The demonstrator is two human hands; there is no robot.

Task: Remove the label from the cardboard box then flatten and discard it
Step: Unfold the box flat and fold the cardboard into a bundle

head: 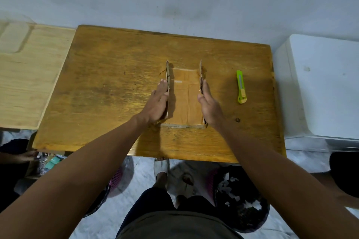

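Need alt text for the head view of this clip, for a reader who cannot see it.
Seen from above, a person's left hand and right hand press flat against the outer sides of an opened cardboard box on a wooden table, its two side walls standing upright. A green utility knife lies on the table to the right of the box.

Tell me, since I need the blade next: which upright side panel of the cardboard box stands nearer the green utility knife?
The right side panel, the one the right hand presses flat against. The utility knife lies on the table beyond it; the left side panel stands across the box.
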